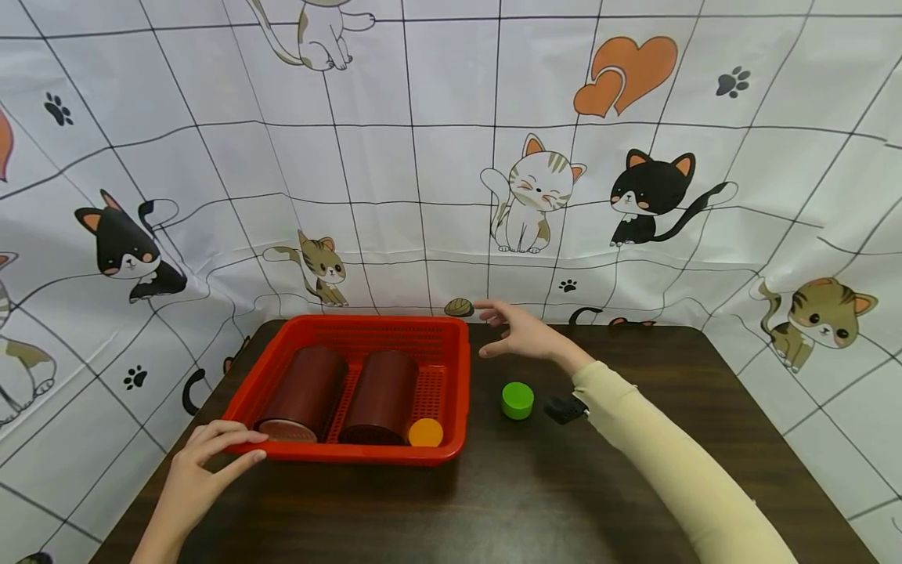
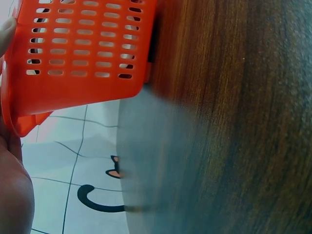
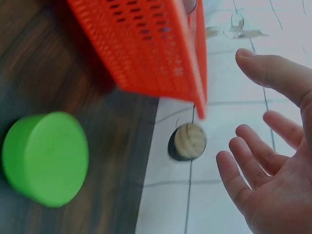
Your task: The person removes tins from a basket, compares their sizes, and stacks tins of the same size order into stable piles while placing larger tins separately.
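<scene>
A red plastic basket (image 1: 451, 392) with slotted walls stands on the left part of the table. Inside it lie two dark brown cylinders (image 1: 380, 392) and a round orange piece (image 1: 426, 432) in the front right corner. My left hand (image 1: 204, 466) pinches the basket's front left rim, fingers over the edge and thumb on the outside. Just past the basket's back right corner, my right hand (image 1: 524, 333) hovers with fingers spread and nothing in it. A round green piece (image 1: 517, 400), like a cap, sits on the table right of the basket.
The dark wood table (image 1: 507, 501) meets a white sheet (image 1: 451, 172) printed with cats and grid lines at the back and sides. A small black object (image 1: 564, 409) shows by my right wrist, perhaps the wrist camera.
</scene>
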`<move>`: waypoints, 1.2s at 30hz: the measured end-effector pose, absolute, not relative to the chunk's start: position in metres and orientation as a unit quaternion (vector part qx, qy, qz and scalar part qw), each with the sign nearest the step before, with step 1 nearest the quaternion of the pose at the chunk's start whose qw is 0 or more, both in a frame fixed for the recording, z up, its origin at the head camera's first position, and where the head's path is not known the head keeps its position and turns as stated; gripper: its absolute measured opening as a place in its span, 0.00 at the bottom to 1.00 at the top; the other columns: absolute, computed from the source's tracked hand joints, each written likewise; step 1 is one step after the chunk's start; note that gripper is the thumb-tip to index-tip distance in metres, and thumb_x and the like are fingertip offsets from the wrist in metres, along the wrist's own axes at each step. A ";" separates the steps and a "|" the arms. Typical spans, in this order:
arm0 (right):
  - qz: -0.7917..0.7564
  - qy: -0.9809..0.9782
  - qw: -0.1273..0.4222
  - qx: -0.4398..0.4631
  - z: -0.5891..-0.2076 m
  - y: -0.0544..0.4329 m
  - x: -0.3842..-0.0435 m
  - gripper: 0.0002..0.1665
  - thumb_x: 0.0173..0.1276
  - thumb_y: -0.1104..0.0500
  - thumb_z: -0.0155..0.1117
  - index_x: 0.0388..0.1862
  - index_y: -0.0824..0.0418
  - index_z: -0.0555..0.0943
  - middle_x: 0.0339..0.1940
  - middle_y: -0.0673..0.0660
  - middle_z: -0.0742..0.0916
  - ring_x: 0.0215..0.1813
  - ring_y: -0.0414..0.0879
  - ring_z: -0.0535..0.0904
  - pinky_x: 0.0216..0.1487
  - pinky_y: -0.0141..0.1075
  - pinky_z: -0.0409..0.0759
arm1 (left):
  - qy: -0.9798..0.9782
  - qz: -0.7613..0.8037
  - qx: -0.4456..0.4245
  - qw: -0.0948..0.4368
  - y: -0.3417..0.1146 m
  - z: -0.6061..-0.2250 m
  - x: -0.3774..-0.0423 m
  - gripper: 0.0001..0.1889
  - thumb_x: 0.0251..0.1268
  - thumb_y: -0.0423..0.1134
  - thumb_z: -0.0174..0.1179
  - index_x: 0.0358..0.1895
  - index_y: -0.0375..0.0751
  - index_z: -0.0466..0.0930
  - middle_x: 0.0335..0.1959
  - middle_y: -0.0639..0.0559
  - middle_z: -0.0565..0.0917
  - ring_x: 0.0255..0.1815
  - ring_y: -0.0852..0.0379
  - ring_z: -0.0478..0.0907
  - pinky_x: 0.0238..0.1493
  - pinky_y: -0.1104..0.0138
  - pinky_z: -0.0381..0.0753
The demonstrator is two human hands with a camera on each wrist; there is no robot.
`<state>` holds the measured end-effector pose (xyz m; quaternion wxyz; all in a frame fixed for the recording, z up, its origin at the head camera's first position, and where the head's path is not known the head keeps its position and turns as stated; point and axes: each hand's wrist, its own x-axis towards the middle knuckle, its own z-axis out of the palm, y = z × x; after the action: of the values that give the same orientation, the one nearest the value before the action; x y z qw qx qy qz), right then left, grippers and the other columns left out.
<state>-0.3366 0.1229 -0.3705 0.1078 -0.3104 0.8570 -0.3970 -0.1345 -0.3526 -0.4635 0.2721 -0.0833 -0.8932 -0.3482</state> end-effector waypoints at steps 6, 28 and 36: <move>-0.388 0.846 0.112 -0.347 -0.360 0.090 -0.338 0.43 0.60 0.56 0.74 0.73 0.56 0.67 0.72 0.58 0.74 0.73 0.59 0.69 0.69 0.55 0.71 | -0.894 -0.349 -0.081 0.269 -0.352 -0.463 -0.135 0.17 0.47 0.29 0.76 0.41 0.52 0.89 0.41 0.65 0.80 0.47 0.72 0.66 0.46 0.80 0.62; -0.347 0.808 0.202 -0.432 -0.370 0.014 -0.326 0.29 0.62 0.59 0.72 0.63 0.52 0.78 0.64 0.49 0.81 0.65 0.49 0.74 0.61 0.40 0.77 | -0.893 -0.348 -0.087 0.272 -0.352 -0.464 -0.135 0.17 0.47 0.29 0.76 0.40 0.52 0.89 0.41 0.66 0.80 0.46 0.72 0.66 0.46 0.79 0.63; -0.307 0.795 0.275 -0.445 -0.372 0.010 -0.326 0.19 0.62 0.63 0.71 0.53 0.55 0.84 0.55 0.51 0.86 0.59 0.52 0.78 0.56 0.36 0.80 | -0.892 -0.350 -0.085 0.272 -0.352 -0.462 -0.133 0.16 0.47 0.30 0.76 0.40 0.52 0.89 0.40 0.65 0.81 0.46 0.72 0.66 0.46 0.79 0.62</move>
<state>-0.3256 0.0099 -0.3724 0.2750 -0.4452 0.7951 -0.3065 -0.1329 -0.3519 -0.4617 0.2722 -0.0853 -0.8921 -0.3505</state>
